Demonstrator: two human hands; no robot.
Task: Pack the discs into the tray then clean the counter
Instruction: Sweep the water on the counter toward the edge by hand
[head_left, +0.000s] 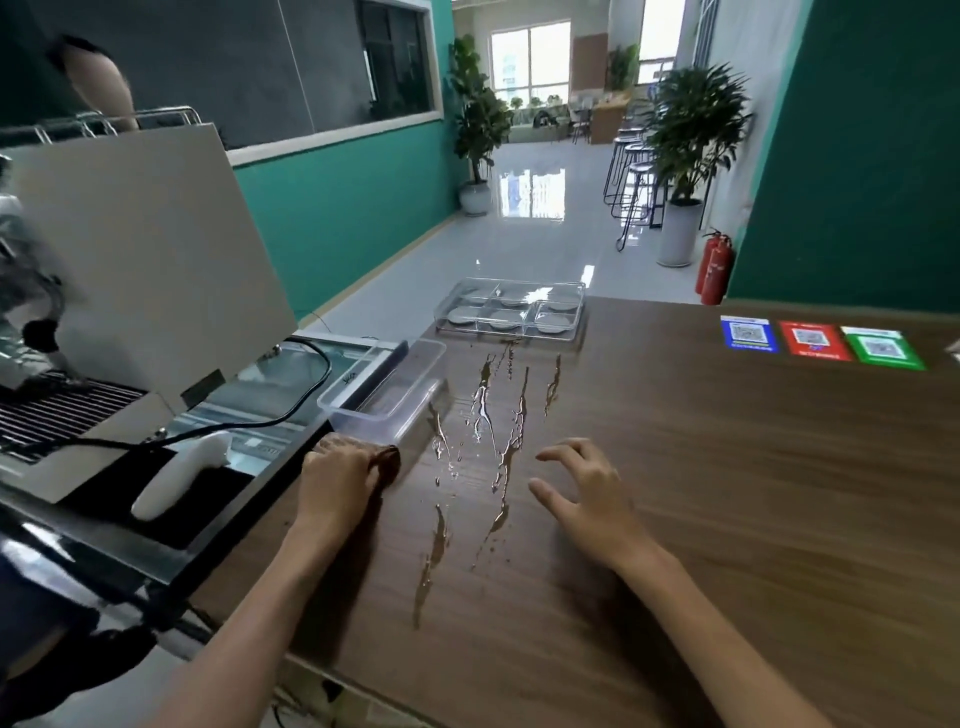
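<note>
Discs (511, 314) sit packed in the tray (581, 312) at the desk's (727, 467) far edge, so wiping is what's left. Left hand (332, 480) clutches a brown cloth (387, 460); I'd sweep it rightwards across the spill (498, 436), pressing flat. Right hand (582, 493) hovers, fingers spread, holding nothing

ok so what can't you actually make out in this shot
Head view only:
- Brown cloth: mostly hidden under the left hand gripping it.
- Discs in the clear tray: far off and under glare, their markings unreadable.
- Three code cards: too small and blurred to read.
- Coffee machine: front cut off by the left edge.
- Right hand: contact with the counter unclear.
</note>
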